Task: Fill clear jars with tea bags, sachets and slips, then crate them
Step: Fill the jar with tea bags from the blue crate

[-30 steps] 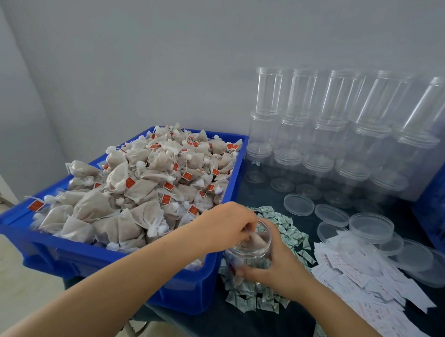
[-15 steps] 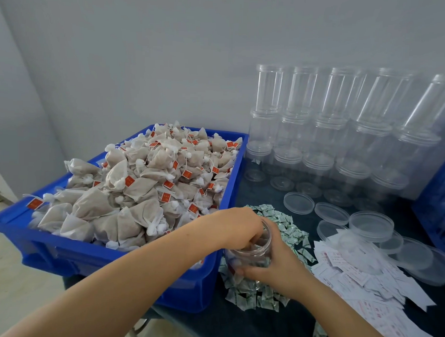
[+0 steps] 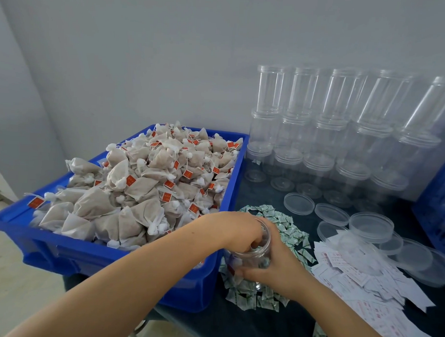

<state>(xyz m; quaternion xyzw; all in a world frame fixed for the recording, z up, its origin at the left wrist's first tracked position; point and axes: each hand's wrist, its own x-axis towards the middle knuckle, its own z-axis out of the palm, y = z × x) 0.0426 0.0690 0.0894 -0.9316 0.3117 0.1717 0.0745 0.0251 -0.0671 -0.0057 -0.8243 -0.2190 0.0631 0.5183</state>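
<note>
From the head camera, the right hand (image 3: 276,268) grips a small clear plastic jar (image 3: 257,255) upright over the green-and-white sachets (image 3: 285,226), steadying it beside the blue tea-bag crate (image 3: 112,255). The left hand (image 3: 239,227) has its fingers inside the jar's mouth; whether they hold anything cannot be told.

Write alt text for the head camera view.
The left hand reaches into a clear jar gripped by the right hand, beside a blue bin of tea bags. Sachets, slips, lids and stacked jars surround them.
</note>
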